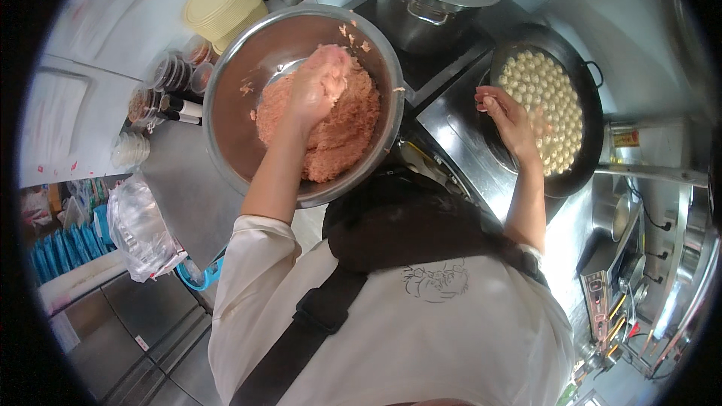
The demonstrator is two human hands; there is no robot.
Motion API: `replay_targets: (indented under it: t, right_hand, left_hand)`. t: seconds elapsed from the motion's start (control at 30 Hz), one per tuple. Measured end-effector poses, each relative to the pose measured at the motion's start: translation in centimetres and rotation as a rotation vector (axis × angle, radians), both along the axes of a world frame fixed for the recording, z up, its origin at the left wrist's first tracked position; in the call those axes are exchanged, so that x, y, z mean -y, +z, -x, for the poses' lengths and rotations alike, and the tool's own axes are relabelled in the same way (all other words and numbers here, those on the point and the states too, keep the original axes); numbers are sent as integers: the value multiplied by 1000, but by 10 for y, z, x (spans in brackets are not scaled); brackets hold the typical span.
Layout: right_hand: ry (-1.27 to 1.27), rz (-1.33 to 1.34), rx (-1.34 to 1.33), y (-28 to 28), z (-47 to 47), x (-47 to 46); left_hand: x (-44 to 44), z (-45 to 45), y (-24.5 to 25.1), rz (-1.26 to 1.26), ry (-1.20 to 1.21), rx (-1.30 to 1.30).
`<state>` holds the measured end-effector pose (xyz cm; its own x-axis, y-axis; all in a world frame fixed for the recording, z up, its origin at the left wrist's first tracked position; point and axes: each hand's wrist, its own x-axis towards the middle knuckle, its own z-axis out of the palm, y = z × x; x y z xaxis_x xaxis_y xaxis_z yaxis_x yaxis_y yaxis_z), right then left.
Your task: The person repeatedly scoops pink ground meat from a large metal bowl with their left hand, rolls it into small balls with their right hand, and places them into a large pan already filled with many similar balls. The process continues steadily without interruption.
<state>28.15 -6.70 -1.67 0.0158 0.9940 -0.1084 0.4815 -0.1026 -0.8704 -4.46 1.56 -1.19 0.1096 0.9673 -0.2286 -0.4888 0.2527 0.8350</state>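
Note:
My left hand is inside a large stainless steel bowl. Its fingers are curled into a fist coated with pinkish minced meat, and some of the meat shows in its grip. The bulk of the mince lies heaped below the fist, with bits stuck to the bowl's wall. My right hand hovers over the left rim of a dark wok. Its thumb and fingers are bent close together; whether something small sits between them is unclear. Many pale round balls crowd the liquid in the wok.
Behind the bowl stand a lidded metal stockpot and a stack of cream-coloured lids. Seasoning containers line the wall at left. A clear plastic bag hangs by the steel counter. Several utensils are at far right.

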Motion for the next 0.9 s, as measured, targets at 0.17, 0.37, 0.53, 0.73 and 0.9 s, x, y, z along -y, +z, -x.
replay_targets:
  t: [0.17, 0.37, 0.53, 0.73, 0.9]
  right_hand:
    - [37, 18, 59, -5, -2, 3]
    - [31, 11, 26, -9, -6, 6]
    - [34, 15, 37, -1, 4, 2]
    - [188, -184, -58, 26, 79, -23]
    - [299, -497, 83, 30, 137, -43]
  left_hand:
    - [11, -5, 10, 107, -24, -298]
    - [2, -6, 17, 153, 41, 176]
    - [2, 5, 15, -43, -27, -418]
    - [22, -23, 27, -278, -151, -691]
    - [23, -27, 37, -774, -503, -1292]
